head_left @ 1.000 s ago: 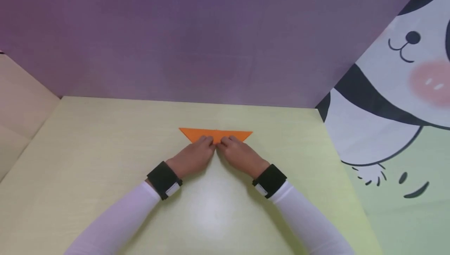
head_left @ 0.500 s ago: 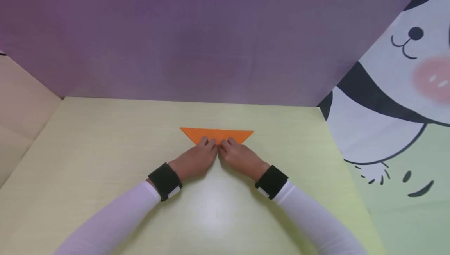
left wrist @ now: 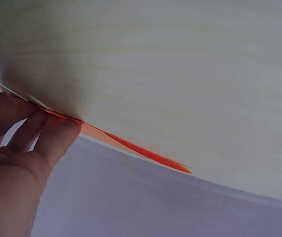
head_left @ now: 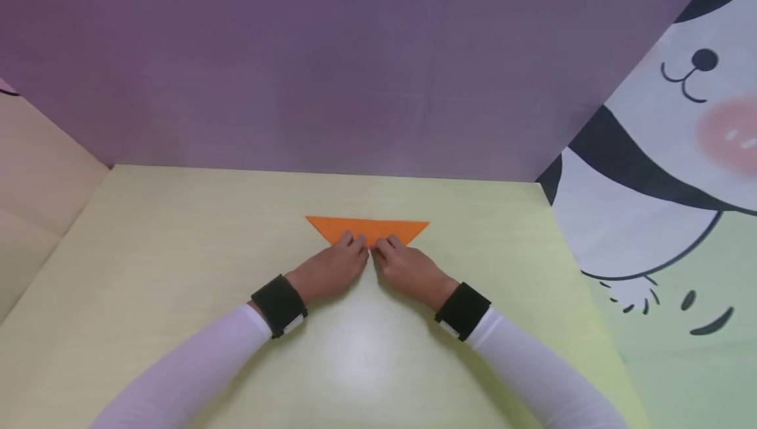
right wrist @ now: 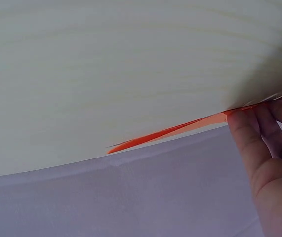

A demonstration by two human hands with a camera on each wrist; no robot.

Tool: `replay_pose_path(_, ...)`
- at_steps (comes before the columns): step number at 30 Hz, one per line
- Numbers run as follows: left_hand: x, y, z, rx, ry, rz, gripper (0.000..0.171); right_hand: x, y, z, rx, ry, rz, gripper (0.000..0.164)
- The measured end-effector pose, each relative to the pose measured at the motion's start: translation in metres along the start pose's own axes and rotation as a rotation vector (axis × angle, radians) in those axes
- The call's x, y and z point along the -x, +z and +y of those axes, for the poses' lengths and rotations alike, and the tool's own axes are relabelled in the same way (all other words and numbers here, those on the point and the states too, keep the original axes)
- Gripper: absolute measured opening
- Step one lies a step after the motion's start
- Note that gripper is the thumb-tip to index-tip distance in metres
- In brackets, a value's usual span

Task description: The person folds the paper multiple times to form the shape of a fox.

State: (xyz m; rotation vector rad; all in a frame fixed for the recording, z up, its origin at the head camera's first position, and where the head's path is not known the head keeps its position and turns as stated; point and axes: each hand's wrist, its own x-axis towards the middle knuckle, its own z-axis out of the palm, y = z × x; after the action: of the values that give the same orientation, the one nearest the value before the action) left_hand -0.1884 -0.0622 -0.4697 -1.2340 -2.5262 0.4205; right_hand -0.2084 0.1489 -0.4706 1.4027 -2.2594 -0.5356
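A folded piece of orange paper [head_left: 369,226] lies on the table, its long straight edge at the far side and a pointed corner at either end. My left hand [head_left: 330,271] pinches its near edge just left of the middle, fingers bent over the top. Right beside it, my right hand [head_left: 414,274] pinches the same edge, with a narrow gap between the two hands. In the left wrist view the paper [left wrist: 150,154] runs out from under the fingertips as a thin layered strip. The right wrist view shows the paper's [right wrist: 160,137] other end, its layers slightly parted. Fingers hide the near edge.
The pale wood-patterned table [head_left: 195,232] stretches out on all sides of the paper. A purple cloth wall [head_left: 355,74] rises behind its far edge. To the right stands a panel with a panda drawing [head_left: 639,232]. Black bands [head_left: 463,311] circle both wrists.
Both hands have drawn slightly nearer the body, so more of the paper's upper face shows. The paper stays almost in place; the head view has shifted a little.
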Motion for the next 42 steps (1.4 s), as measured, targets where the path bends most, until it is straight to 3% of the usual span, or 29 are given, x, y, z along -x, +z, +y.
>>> replay_pose_path(10, 0.001, -0.003, -0.002, -0.014, 0.007, 0.0, 0.025, 0.013, 0.003, 0.006, -0.04, 0.03, 0.013, 0.027)
replay_pose_path(20, 0.0, 0.0, 0.001, 0.028, 0.004, 0.025, 0.024, 0.031, 0.005, 0.011, 0.025, 0.041, -0.015, 0.024)
replay_pose_path(26, 0.0, 0.005, 0.0, -0.003, -0.006, 0.021, 0.025, 0.037, 0.008, 0.011, 0.022, 0.067, 0.007, 0.026)
replay_pose_path(37, -0.004, 0.011, 0.001, 0.025, 0.013, 0.012, 0.036, 0.034, 0.006, 0.01, -0.179, 0.253, -0.045, 0.019)
replay_pose_path(42, -0.005, 0.011, -0.003, -0.013, 0.025, 0.017, 0.035, 0.014, 0.0, 0.008, -0.235, 0.227, 0.009, 0.025)
